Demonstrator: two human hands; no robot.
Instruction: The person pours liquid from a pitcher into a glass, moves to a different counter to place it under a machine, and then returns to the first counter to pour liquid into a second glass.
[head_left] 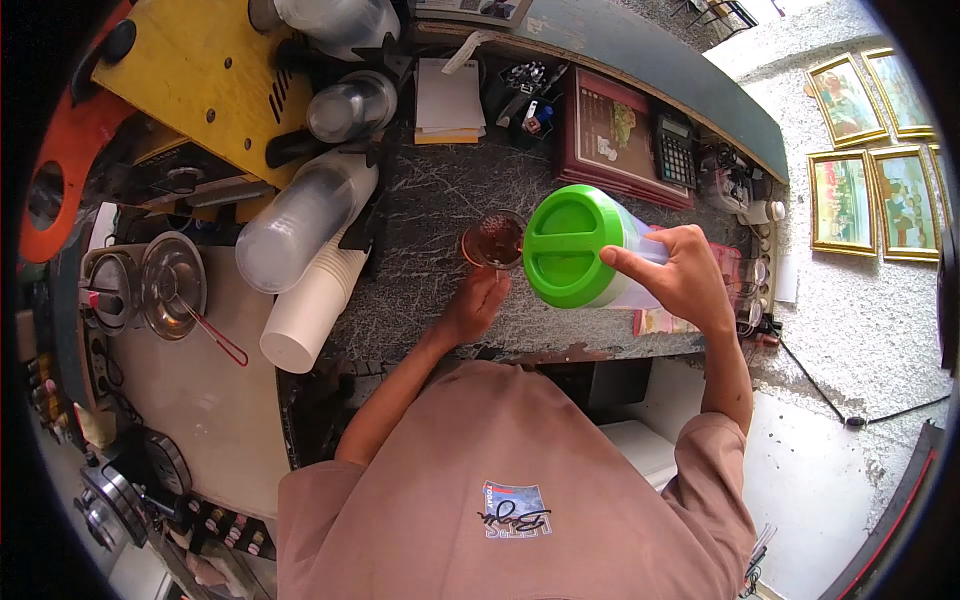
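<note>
My right hand [684,278] is wrapped round a clear plastic pitcher with a bright green lid [572,246]. The pitcher is tipped well over to the left, and its lid edge sits right beside the rim of a small glass mug [490,240]. Reddish-brown color shows inside the mug. My left hand [476,306] has its fingers closed at the near side of the mug, over the dark scratched counter [420,230].
Stacked white paper cups [312,310] and clear plastic cups [300,225] lie in holders at left, below a yellow machine [205,75]. A strainer [175,290] rests farther left. Behind are papers [449,100], a pen holder [528,100], menus [615,135] and a calculator [675,152].
</note>
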